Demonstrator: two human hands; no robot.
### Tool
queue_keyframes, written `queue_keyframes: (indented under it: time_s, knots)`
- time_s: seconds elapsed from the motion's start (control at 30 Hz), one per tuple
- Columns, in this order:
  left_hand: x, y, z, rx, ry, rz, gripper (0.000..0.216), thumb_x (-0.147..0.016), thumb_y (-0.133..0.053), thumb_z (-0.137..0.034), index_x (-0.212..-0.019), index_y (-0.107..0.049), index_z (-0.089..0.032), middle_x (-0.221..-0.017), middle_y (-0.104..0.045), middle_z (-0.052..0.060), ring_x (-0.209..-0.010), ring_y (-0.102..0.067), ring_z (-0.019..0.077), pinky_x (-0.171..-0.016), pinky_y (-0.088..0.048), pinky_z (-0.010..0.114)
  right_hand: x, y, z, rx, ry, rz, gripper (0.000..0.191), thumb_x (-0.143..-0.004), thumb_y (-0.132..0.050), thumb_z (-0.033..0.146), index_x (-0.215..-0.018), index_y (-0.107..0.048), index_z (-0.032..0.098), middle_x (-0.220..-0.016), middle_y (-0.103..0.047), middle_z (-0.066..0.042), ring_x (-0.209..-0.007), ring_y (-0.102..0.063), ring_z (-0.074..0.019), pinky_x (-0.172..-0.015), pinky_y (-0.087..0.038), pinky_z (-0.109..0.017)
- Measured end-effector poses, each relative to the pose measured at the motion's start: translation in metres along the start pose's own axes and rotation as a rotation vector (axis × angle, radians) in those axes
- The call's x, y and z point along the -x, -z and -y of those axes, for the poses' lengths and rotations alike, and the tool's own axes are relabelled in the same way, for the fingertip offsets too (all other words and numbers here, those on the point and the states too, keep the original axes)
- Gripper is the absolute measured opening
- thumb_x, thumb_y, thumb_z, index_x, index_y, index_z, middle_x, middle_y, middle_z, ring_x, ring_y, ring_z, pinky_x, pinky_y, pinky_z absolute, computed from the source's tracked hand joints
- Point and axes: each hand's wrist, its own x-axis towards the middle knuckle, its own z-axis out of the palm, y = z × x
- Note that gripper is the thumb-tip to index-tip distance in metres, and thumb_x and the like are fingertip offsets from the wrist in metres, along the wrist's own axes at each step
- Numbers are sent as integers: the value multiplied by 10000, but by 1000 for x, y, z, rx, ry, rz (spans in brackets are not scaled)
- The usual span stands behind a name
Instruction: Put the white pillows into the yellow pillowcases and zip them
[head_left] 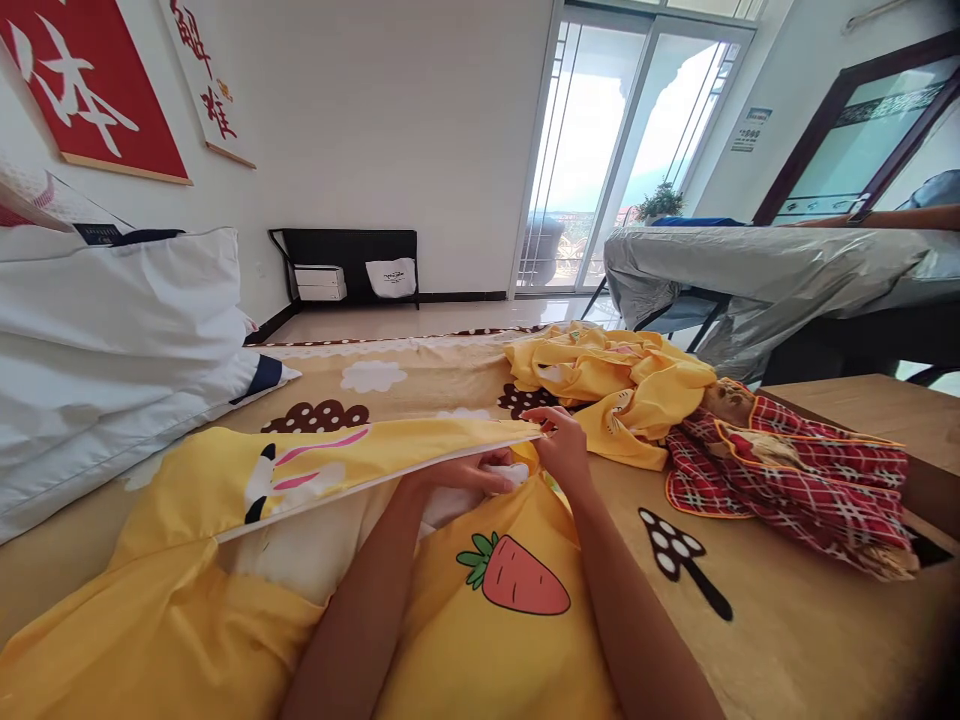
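A yellow fabric cover [480, 640] with a carrot print and a rabbit print lies spread in front of me, its mouth gaping between two edges. Whitish filling or lining [289, 550] shows inside the opening on the left. My right hand [562, 445] pinches the far edge of the cover near its right end, pulling it into a taut line. Just inside the mouth, my left hand [472, 472] is closed on a bunch of white cloth [512, 473]. Part of the left hand's fingers is hidden by the fabric.
A white pillow [120, 350] with dark blue trim lies at left. Crumpled yellow cloth [615, 375] and red plaid cloth [810, 480] lie at right on the tan printed bed sheet [675, 640]. A plastic-covered table [750, 250] stands behind; a person's arm [900, 218] rests there.
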Motion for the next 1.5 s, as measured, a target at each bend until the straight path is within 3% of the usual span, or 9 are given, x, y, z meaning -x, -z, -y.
queue_keyframes:
  time_s: [0.07,0.17,0.43,0.63,0.73,0.93,1.1,1.27,1.5]
  knots:
    - [1,-1,-3,157,4,72,341,-746,-612,-489,-748,-449,-189,-713,-419,-38,-653,-378,99,-630,-354,241,0,-1,-1,-2,-12,5,280,-581,-534,302,-757,-718,187,-772,-617,-42,-647,-499,-165,-632,-425,-310]
    - [-1,-5,-9,225,13,9,357,-760,-614,-486,-733,-421,-187,-694,-370,-50,-634,-335,90,-620,-328,238,1,-2,-1,-6,-15,7,269,-586,-545,319,-747,-716,188,-765,-613,-42,-647,-500,-167,-632,-424,-311]
    - [-5,-34,-26,-168,166,-306,227,-812,-526,-339,-711,-381,-196,-686,-403,-41,-635,-374,109,-625,-345,257,3,-1,1,-2,1,8,268,-577,-496,247,-734,-708,201,-771,-624,-43,-649,-505,-165,-627,-418,-295]
    - [-5,-50,-37,-695,21,20,57,-850,-457,-169,-857,-512,-182,-979,-562,61,-891,-541,191,-798,-429,297,4,-3,-9,10,-54,36,243,-531,-500,224,-669,-699,208,-748,-624,-31,-634,-486,-158,-620,-404,-295]
    - [2,-52,-53,-845,46,-74,165,-872,-414,-127,-952,-549,-179,-1081,-570,94,-992,-553,225,-841,-431,319,4,-4,-13,-23,-55,94,267,-509,-505,229,-682,-707,201,-733,-631,-30,-638,-495,-162,-610,-411,-296]
    - [4,-26,-51,-277,-32,-438,109,-864,-514,-276,-804,-482,-190,-762,-507,-19,-737,-483,129,-710,-401,241,4,5,-10,-258,-32,295,341,-587,-559,272,-882,-708,189,-898,-691,-50,-817,-581,-193,-699,-456,-306]
    - [-3,-11,-25,66,-63,-421,260,-801,-588,-386,-775,-431,-180,-728,-412,-40,-680,-397,93,-633,-347,215,6,15,-4,-509,-49,512,376,-618,-631,291,-983,-660,207,-991,-675,-57,-949,-594,-233,-821,-467,-348]
    - [-5,-11,-22,27,-41,-433,314,-756,-631,-379,-728,-388,-182,-711,-366,-48,-662,-340,90,-613,-307,224,8,23,2,-547,49,374,250,-758,-618,446,-862,-663,223,-968,-629,-57,-960,-561,-230,-820,-449,-341]
    - [-9,-15,-17,-7,-7,-448,345,-701,-692,-380,-748,-413,-182,-723,-396,-52,-672,-358,96,-612,-305,228,13,22,11,-383,167,300,239,-787,-675,436,-717,-652,210,-819,-596,-35,-809,-538,-182,-747,-437,-320]
